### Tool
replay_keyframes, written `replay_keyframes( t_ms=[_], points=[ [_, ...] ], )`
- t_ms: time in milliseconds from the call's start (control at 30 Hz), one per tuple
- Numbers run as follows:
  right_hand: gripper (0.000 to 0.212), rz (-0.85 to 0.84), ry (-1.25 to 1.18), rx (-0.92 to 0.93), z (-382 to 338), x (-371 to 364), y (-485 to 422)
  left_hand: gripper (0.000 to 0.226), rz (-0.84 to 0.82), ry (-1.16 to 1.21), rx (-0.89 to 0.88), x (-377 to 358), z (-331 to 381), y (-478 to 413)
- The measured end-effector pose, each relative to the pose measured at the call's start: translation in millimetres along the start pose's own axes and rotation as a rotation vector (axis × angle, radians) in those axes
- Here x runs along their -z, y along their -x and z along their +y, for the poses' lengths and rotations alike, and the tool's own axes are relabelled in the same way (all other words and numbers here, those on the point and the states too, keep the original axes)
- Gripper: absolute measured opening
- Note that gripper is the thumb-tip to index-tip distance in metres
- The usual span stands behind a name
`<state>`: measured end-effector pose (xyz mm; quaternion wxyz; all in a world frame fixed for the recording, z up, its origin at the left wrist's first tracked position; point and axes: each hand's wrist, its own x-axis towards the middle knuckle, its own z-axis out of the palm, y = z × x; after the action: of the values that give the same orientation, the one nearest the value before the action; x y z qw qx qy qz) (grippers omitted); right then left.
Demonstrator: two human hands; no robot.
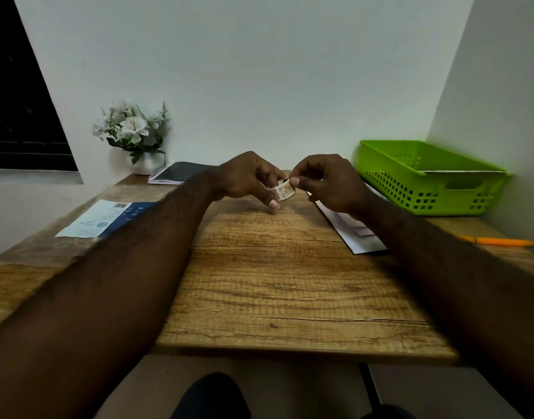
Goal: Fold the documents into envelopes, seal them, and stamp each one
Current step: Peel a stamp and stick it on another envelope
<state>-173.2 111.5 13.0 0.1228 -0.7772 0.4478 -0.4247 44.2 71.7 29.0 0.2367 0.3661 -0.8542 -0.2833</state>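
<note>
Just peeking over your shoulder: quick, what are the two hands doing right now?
Left hand: closed, pinching one end of the stamp.
Right hand: closed, pinching the stamp's other end.

A wooden bench carries a green basket at its far right. Near the basket lie a pen and an envelope. Well left of it: notebook, flowerpot, printed sheet.
</note>
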Motion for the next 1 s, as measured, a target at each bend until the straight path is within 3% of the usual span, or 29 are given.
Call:
replay_keyframes(
  t_ms=[667,1000],
  points=[
    [0.01,-0.078,0.054,-0.062,-3.8,-3.3,1.8,0.014,-0.021,0.069,0.071,-2.6,2.5,3.5],
    [0.007,-0.055,0.092,0.062,-2.6,-1.4,4.0,0.019,-0.028,0.067,0.082,-2.1,2.4,2.9]
  ],
)
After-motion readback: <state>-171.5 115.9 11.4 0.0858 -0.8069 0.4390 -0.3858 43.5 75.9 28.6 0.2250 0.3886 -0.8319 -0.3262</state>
